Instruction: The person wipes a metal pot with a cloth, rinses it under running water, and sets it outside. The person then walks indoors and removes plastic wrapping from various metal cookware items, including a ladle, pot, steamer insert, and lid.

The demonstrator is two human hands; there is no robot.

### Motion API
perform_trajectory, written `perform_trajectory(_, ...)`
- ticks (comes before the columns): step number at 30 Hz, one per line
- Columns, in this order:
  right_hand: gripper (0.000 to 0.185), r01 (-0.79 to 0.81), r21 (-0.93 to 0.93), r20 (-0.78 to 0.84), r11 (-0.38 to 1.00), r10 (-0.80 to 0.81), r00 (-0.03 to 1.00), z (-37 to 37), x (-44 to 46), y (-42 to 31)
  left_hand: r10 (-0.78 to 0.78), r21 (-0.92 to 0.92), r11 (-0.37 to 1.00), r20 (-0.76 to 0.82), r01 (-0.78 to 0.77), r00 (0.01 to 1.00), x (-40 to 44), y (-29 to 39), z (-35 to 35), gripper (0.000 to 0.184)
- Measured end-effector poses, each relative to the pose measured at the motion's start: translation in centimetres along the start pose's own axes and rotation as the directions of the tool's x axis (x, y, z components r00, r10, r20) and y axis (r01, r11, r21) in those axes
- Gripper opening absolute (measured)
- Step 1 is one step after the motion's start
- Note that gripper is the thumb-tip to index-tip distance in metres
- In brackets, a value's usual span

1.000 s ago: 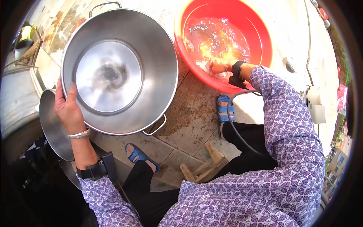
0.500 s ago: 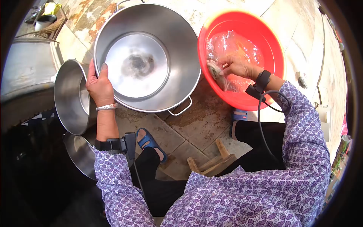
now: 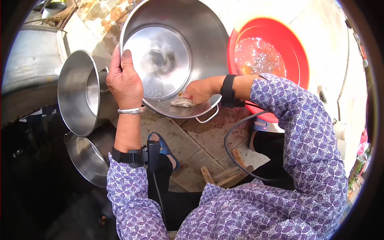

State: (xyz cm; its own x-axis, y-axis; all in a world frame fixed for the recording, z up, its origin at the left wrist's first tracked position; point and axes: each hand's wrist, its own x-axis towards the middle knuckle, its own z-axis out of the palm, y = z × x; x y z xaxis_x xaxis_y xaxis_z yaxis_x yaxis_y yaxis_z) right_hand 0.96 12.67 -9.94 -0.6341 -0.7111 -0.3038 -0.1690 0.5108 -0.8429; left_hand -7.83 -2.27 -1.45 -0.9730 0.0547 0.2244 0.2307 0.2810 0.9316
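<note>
A large steel pot (image 3: pixel 208 52) is tilted so that its inside faces me, with a dark patch on its bottom. My left hand (image 3: pixel 125 82) grips its left rim, thumb on the inner side and fingers behind. Inside the pot, my right hand (image 3: pixel 200 91) is closed on a wet pale cloth (image 3: pixel 182 103) and presses it against the lower wall near the rim. To the right stands a red basin (image 3: pixel 299 60) of rippling water. My right wrist passes in front of the basin's lower left edge.
Two more steel pots, one (image 3: pixel 72 92) above the other (image 3: pixel 82 160), lie at the left. A wooden stool (image 3: pixel 230 176) is between my legs, near my blue sandals (image 3: pixel 164 149). A black cable (image 3: pixel 229 146) loops below my right arm. A dark bucket (image 3: pixel 54 9) stands at the upper left.
My right hand has lifted the cloth out of the basin's water and moved left into the pot. My left hand keeps its hold on the rim. The view has shifted.
</note>
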Motion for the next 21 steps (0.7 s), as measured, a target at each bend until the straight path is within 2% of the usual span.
perform_trajectory(2, 0.01, 0.014, -0.061, 0.059, 0.998, -0.011, 0.998, -0.8, 0.7, -0.2, -0.011, -0.025, 1.0, 0.039, 0.012, 0.999, 0.0, 0.4, 0.3, 0.04)
perform_trajectory(3, 0.006, 0.025, 0.145, 0.02, 0.989, -0.029, 0.999, -1.3, 1.5, -1.2, -0.023, -0.024, 0.999, 0.042, 0.024, 0.999, 0.2, 0.3, 0.2, 0.039)
perform_trajectory(4, 0.007, 0.077, 0.607, -0.093, 0.791, -0.026, 0.995, -2.0, 2.1, -2.9, -0.018, -0.036, 0.999, 0.032, 0.019, 0.999, 0.2, 0.6, 0.1, 0.039)
perform_trajectory(5, 0.007, 0.189, 0.645, -0.257, 0.74, -0.023, 0.966, -4.4, 2.1, -5.6, -0.027, 0.005, 1.0, 0.037, 0.027, 0.999, 0.2, 1.0, 0.0, 0.039)
perform_trajectory(6, 0.006, 0.357, 0.64, -0.495, 0.681, 0.01, 0.869, -6.1, 3.2, -6.3, -0.031, 0.049, 0.998, 0.043, 0.029, 0.999, 0.4, 1.4, -0.1, 0.039)
perform_trajectory(7, 0.006, 0.471, 0.602, -0.662, 0.645, 0.073, 0.746, -8.0, 5.0, -5.5, -0.148, -0.015, 0.989, 0.05, 0.149, 0.988, 0.2, 1.8, 0.3, 0.039)
perform_trajectory(8, 0.007, 0.383, 0.313, -0.848, 0.869, 0.075, 0.524, -10.4, 5.6, -5.0, 0.002, 0.047, 0.999, 0.031, -0.004, 1.0, 0.5, 1.8, 0.8, 0.033)
perform_trajectory(9, 0.007, 0.281, 0.188, -0.924, 0.941, 0.073, 0.376, -12.5, 5.8, -4.0, 0.013, 0.039, 0.999, 0.033, -0.015, 0.999, 0.6, 1.3, 0.8, 0.035)
perform_trajectory(10, 0.007, 0.137, -0.055, -0.979, 0.989, -0.081, 0.189, -14.3, 5.9, -1.8, 0.016, 0.033, 0.999, 0.036, -0.017, 0.999, 0.5, 0.9, 0.7, 0.036)
perform_trajectory(11, 0.007, -0.182, -0.272, -0.96, 0.945, -0.253, 0.118, -15.8, 5.7, 1.2, 0.014, 0.035, 0.999, 0.037, -0.015, 0.999, 0.4, 1.0, 0.5, 0.036)
perform_trajectory(12, 0.007, -0.405, -0.194, -0.98, 0.893, -0.162, 0.114, -16.1, 5.1, 3.5, -0.004, 0.03, 1.0, 0.061, 0.002, 0.998, 0.5, 1.2, 0.4, 0.039)
perform_trajectory(13, 0.008, -0.542, -0.181, -0.977, 0.821, -0.09, 0.191, -15.9, 4.2, 6.3, -0.02, 0.023, 1.0, 0.086, 0.018, 0.996, 0.5, 1.4, 0.4, 0.041)
perform_trajectory(14, 0.011, -0.643, -0.126, -0.966, 0.755, 0.054, 0.253, -15.4, 3.5, 9.0, -0.019, 0.018, 1.0, 0.086, 0.018, 0.996, 0.4, 1.4, 0.6, 0.041)
perform_trajectory(15, 0.01, -0.685, -0.083, -0.975, 0.723, 0.081, 0.205, -14.6, 2.7, 9.3, -0.032, 0.0, 0.999, 0.088, 0.032, 0.996, 0.3, 1.4, 0.9, 0.042)
perform_trajectory(16, 0.01, -0.685, -0.088, -0.976, 0.724, 0.074, 0.203, -14.9, 2.8, 9.5, -0.04, -0.017, 0.999, 0.085, 0.042, 0.996, 0.4, 1.4, 1.0, 0.043)
perform_trajectory(17, 0.009, -0.14, 0.392, -0.919, 0.909, 0.394, -0.02, -15.3, 3.1, 9.8, -0.021, -0.008, 1.0, 0.093, 0.022, 0.995, 0.5, 1.0, 0.9, 0.044)
perform_trajectory(18, 0.008, 0.504, 0.63, -0.687, 0.591, 0.727, 0.007, -15.0, 2.9, 9.7, -0.022, -0.001, 1.0, 0.098, 0.023, 0.995, 0.2, 1.1, 0.9, 0.044)
perform_trajectory(19, 0.005, 0.619, 0.547, -0.74, 0.563, 0.672, 0.042, -15.5, 2.7, 8.5, -0.023, 0.008, 1.0, 0.099, 0.022, 0.995, 0.1, 1.2, 0.9, 0.044)
perform_trajectory(20, 0.005, 0.622, 0.546, -0.739, 0.562, 0.673, 0.04, -16.2, 2.7, 7.3, -0.022, 0.014, 1.0, 0.1, 0.02, 0.995, 0.0, 1.3, 0.9, 0.044)
perform_trajectory(21, 0.007, 0.606, 0.484, -0.826, 0.632, 0.558, 0.078, -16.8, 2.7, 5.4, -0.02, 0.014, 1.0, 0.106, 0.019, 0.994, -0.1, 1.4, 1.0, 0.044)
